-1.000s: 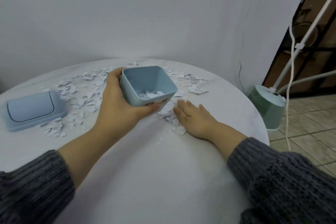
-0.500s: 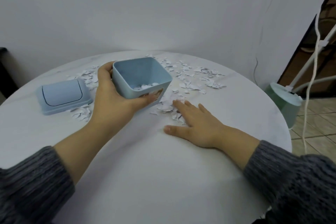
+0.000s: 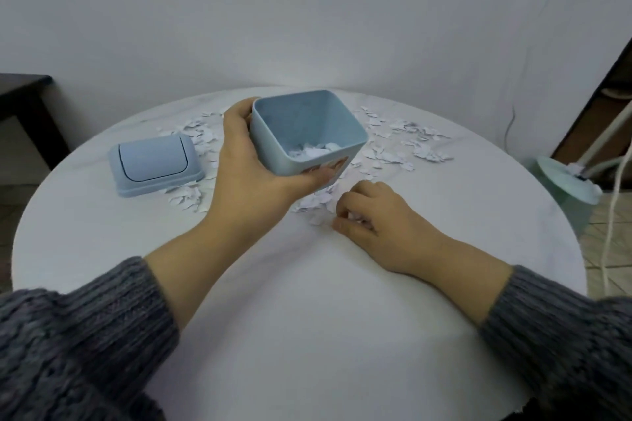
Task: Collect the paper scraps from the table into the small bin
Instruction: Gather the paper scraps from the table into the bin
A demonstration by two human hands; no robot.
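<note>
Our left hand grips the small bin, a smooth pale-blue box with rounded corners, tilted toward us on the round white table. Just right of it, our right hand curls around torn white paper scraps. More scraps lie inside the bin and beyond it. A matching lid lies to the left.

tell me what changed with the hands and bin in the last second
The right hand, flat on the table before, has curled round a clump of paper scraps beside the small bin. The left hand still grips the tilted bin; the lid stays put.
</note>
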